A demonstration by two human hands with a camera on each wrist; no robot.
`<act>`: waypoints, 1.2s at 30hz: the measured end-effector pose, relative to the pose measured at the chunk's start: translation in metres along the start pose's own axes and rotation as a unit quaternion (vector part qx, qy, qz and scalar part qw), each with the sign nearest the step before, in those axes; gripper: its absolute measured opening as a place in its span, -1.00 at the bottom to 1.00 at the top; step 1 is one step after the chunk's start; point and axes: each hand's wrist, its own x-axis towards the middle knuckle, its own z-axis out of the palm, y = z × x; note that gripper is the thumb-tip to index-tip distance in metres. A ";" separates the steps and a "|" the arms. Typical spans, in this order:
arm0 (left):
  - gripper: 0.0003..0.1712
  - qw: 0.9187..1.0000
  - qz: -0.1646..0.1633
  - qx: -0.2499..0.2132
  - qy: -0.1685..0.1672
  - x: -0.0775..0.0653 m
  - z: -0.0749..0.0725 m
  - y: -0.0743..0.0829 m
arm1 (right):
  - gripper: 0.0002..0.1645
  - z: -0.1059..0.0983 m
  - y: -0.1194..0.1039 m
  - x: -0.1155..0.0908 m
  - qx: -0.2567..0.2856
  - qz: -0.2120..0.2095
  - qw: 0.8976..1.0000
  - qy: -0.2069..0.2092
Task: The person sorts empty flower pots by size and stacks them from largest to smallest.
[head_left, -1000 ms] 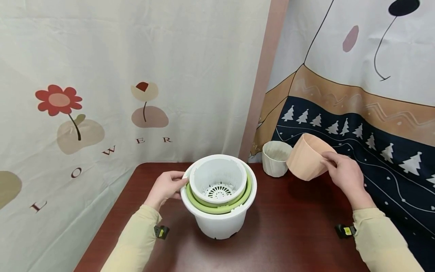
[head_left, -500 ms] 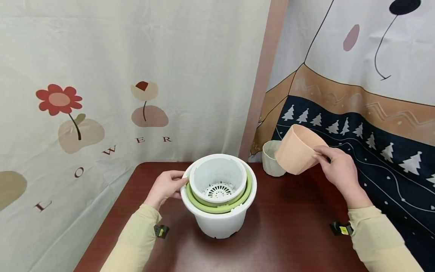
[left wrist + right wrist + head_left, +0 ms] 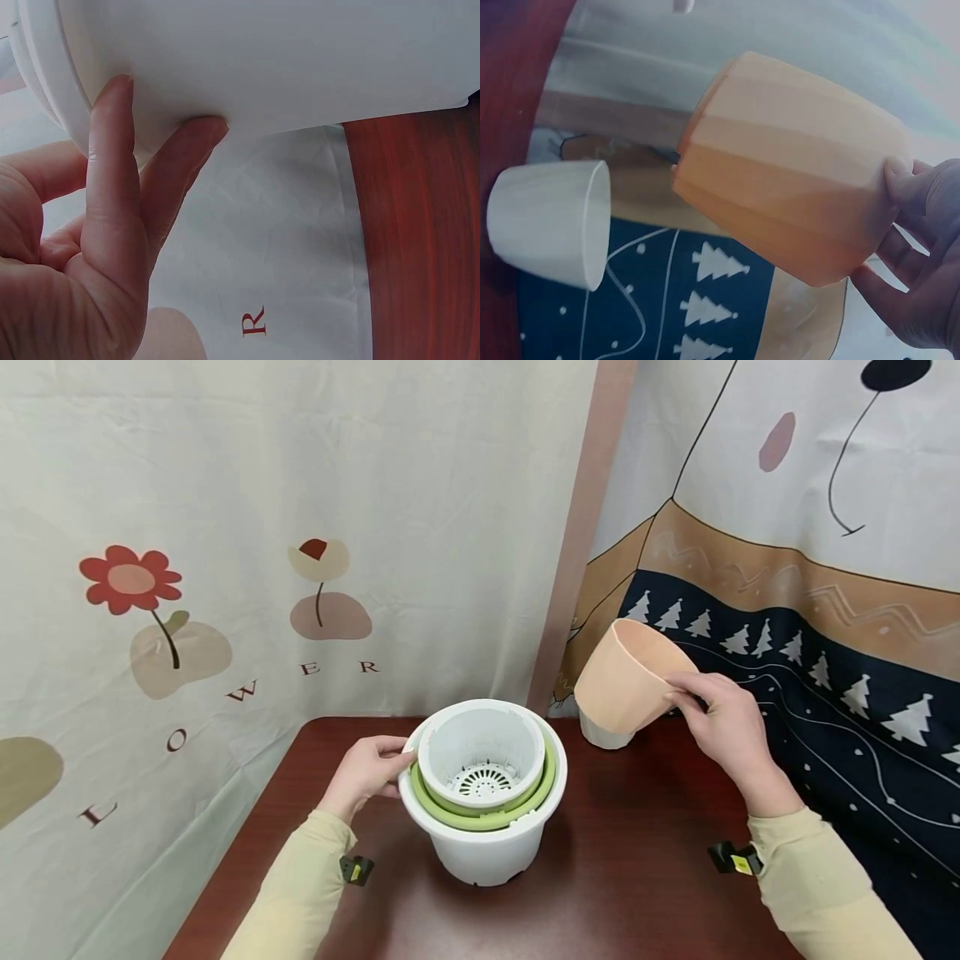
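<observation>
A stack of nested pots stands on the table: a large white flowerpot point(image 3: 486, 860) outside, a green-rimmed pot point(image 3: 480, 821) within it, and a white pot with a slotted bottom point(image 3: 480, 735) innermost. On its left side my left hand point(image 3: 367, 777) pinches the rim, the fingertips under the lip against the white wall in the left wrist view. My right hand point(image 3: 723, 727) grips a peach flowerpot point(image 3: 622, 681) by its rim and holds it tilted in the air. Behind and below that, a small off-white pot point(image 3: 547, 223) stands upright, mostly hidden in the head view.
The dark red wooden table point(image 3: 600, 877) ends at a pale printed curtain point(image 3: 450, 568) along the back. A navy cloth with white trees point(image 3: 847, 760) hangs at the right side, close to my right arm.
My right hand has carried the peach flowerpot left and upward, so it covers more of the small off-white pot. My left hand and the stack have stayed in place.
</observation>
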 end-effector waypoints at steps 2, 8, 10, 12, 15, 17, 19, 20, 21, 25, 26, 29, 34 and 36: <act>-0.52 1.000 0.002 -0.002 -0.003 0.000 0.000 0.000 | -0.67 0.001 -0.004 0.002 0.012 -0.007 1.000 -0.001; -0.52 1.000 0.000 -0.005 -0.004 -0.001 0.000 0.000 | -0.67 0.003 -0.018 0.010 0.031 -0.032 0.999 -0.009; -0.52 1.000 -0.001 -0.005 -0.004 -0.001 0.001 0.000 | -0.67 0.004 -0.023 0.012 0.041 -0.041 0.998 -0.010; -0.52 1.000 -0.001 -0.004 -0.005 -0.001 0.001 0.000 | -0.67 0.005 -0.029 0.015 0.052 -0.051 0.997 -0.010; -0.52 1.000 -0.002 -0.005 -0.003 -0.001 0.001 0.000 | -0.67 0.006 -0.037 0.019 0.066 -0.068 0.995 -0.014; -0.52 1.000 -0.002 -0.006 -0.003 -0.001 0.001 0.000 | -0.66 0.008 -0.041 0.021 0.072 -0.079 0.994 -0.017; -0.53 1.000 -0.003 -0.008 -0.001 -0.001 0.001 0.001 | -0.66 0.009 -0.046 0.023 0.079 -0.088 0.993 -0.021; -0.53 1.000 -0.003 -0.008 -0.001 -0.001 0.001 0.001 | -0.66 0.010 -0.048 0.023 0.081 -0.092 0.992 -0.023; -0.53 1.000 -0.003 -0.008 -0.001 -0.001 0.001 0.001 | -0.65 0.010 -0.050 0.024 0.085 -0.096 0.991 -0.024; -0.53 1.000 -0.004 -0.008 0.000 -0.001 0.001 0.001 | -0.65 0.013 -0.058 0.027 0.097 -0.109 0.989 -0.030; -0.53 1.000 -0.003 -0.007 0.000 -0.001 0.001 0.000 | -0.65 0.014 -0.060 0.028 0.099 -0.113 0.988 -0.031; -0.53 1.000 -0.002 -0.007 0.000 0.000 0.000 0.000 | -0.63 0.017 -0.065 0.030 0.108 -0.124 0.986 -0.036; -0.52 1.000 -0.001 -0.006 -0.002 0.000 0.000 0.000 | -0.63 0.024 -0.075 0.033 0.126 -0.149 0.980 -0.046; -0.52 1.000 -0.002 -0.006 -0.002 0.000 0.001 0.000 | -0.63 0.026 -0.079 0.034 0.131 -0.159 0.977 -0.051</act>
